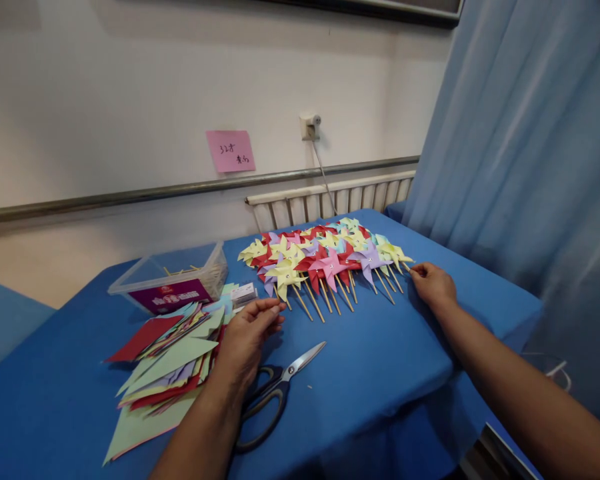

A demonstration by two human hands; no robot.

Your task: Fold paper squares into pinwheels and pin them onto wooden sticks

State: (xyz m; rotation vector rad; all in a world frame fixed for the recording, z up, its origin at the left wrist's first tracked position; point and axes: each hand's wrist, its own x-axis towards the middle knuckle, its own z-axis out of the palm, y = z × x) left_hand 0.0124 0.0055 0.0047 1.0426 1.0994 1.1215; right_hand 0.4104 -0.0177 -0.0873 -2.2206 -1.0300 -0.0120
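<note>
At the right end of a pile of paper pinwheels (331,264), my right hand (434,285) pinches the wooden stick of a yellow pinwheel (393,252). The pile's sticks mostly point toward me, with red, pink, purple, yellow and light blue heads. My left hand (250,337) is closed, thumb against the fingers, just left of the pile. What it holds, if anything, is too small to make out. Beneath and beside my left wrist lie scissors (283,383) with dark handles, their blades slightly apart. A small white box (243,293) stands just behind the left hand.
A stack of coloured paper sheets (173,363) lies left of my left arm. Behind it stands a clear plastic tub (173,277) with wooden sticks inside. The blue-covered table (380,347) ends near a radiator (340,197) and a blue curtain (510,147).
</note>
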